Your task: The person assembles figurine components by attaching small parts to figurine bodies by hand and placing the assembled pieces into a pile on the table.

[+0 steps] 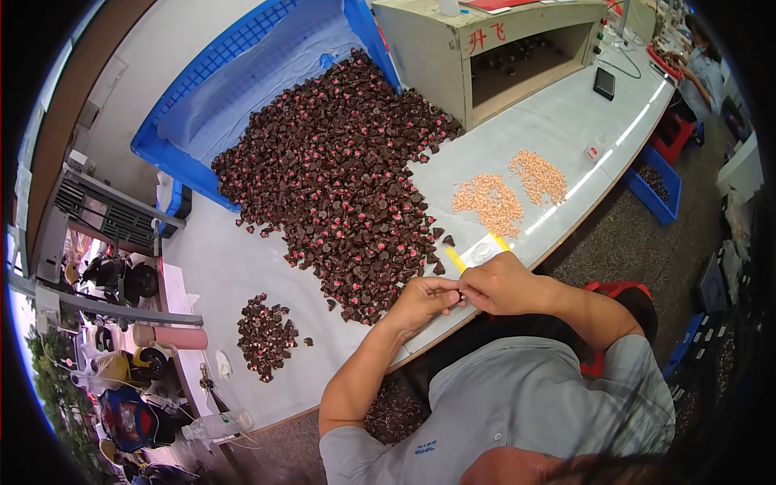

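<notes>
My left hand [422,305] and my right hand [499,284] meet at the table's near edge, fingertips pinched together. Between them is a small dark piece [461,297], mostly hidden by the fingers; it resembles the piled ones. Just beyond my hands lies a white card with yellow strips [482,250] along its sides. A big heap of small dark brown parts, many with red-pink middles [339,178], spreads over the table to the left. Two patches of tiny peach-coloured pieces [490,202] lie past the card. A smaller heap of dark parts [265,337] sits far left.
A blue crate [174,166] lies tipped at the heap's back. Beside it stands a beige open-fronted box [462,77] with dark parts inside. A black device [604,83] and a small bottle [596,150] rest right. Another blue crate [656,184] is below the table's edge.
</notes>
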